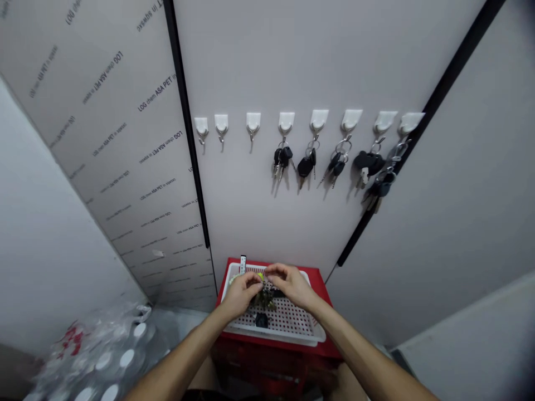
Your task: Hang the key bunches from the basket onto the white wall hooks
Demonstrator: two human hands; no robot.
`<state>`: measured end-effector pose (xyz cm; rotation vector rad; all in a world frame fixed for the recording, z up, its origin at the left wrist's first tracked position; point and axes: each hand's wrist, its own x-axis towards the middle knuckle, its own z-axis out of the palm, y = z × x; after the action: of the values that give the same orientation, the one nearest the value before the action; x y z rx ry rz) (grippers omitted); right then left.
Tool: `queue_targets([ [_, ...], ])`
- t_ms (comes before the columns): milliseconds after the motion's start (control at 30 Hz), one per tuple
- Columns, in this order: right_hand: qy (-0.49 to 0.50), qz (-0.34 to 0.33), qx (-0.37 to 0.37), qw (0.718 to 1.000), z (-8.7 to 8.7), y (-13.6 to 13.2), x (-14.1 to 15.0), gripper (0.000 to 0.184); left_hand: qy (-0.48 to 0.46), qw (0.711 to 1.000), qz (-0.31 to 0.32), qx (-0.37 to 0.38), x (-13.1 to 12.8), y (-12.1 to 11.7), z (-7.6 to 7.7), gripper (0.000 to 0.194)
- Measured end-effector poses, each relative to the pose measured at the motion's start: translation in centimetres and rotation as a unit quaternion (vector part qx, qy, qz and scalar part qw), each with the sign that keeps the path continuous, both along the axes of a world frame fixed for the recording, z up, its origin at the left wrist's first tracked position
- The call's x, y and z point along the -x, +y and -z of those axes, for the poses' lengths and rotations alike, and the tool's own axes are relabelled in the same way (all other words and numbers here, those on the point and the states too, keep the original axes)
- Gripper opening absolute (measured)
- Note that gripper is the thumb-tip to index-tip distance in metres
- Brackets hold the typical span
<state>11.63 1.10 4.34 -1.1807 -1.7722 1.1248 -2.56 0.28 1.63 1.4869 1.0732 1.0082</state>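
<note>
Over the white basket (pixel 282 333), my left hand (pixel 241 294) pinches the top of a bunch of keys (pixel 264 301). My right hand (pixel 290 283) is closed, its fingertips meeting the same bunch from the right. A small yellow-green piece (pixel 261 276) shows between the fingers, and the ring itself is too small to make out. Below the bunch, a black key fob (pixel 261 320) lies on the perforated basket floor. Part of another dark object (pixel 277 293) is visible under my right hand.
Above, white hooks (pixel 253 121) run in a row along a pale cabinet door. Several carry key bunches (pixel 307 165); the three at left carry nothing. The basket rests on a red stool (pixel 324 287). Plastic-wrapped bottles (pixel 104 359) stand at lower left.
</note>
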Motion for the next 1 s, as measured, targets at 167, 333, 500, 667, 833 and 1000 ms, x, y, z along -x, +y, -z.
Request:
queue_targets([
  [167, -0.009, -0.037, 0.007, 0.999, 0.8, -0.3, 0.3, 0.012, -0.018, 1.000, -0.015, -0.008, 0.3, 0.1, -0.6, 0.008],
  [333, 0.005, 0.014, 0.026, 1.000, -0.6, 0.0, 0.4, 0.011, -0.022, 0.999, -0.026, 0.000, 0.7, 0.2, -0.9, 0.006],
  [500, 0.060, 0.016, 0.032, 0.998, -3.1, 0.3, 1.0, 0.013, -0.069, 0.997, -0.020, -0.006, 1.0, 0.4, -1.7, 0.016],
  [667, 0.112, 0.010, 0.047, 0.993, -4.2, 0.4, 1.9, 0.014, -0.109, 0.993, 0.053, -0.004, 0.4, 0.0, -2.4, 0.034],
  [833, 0.120, 0.030, 0.053, 0.991, -4.3, 0.6, 2.5, 0.012, -0.155, 0.980, 0.074, 0.097, 0.2, -0.1, -2.1, 0.025],
  [1000, 0.122, 0.074, 0.061, 0.988, -4.6, 0.9, 2.5, 0.012, -0.270, 0.933, 0.125, 0.204, 0.5, -0.5, -2.0, 0.026],
])
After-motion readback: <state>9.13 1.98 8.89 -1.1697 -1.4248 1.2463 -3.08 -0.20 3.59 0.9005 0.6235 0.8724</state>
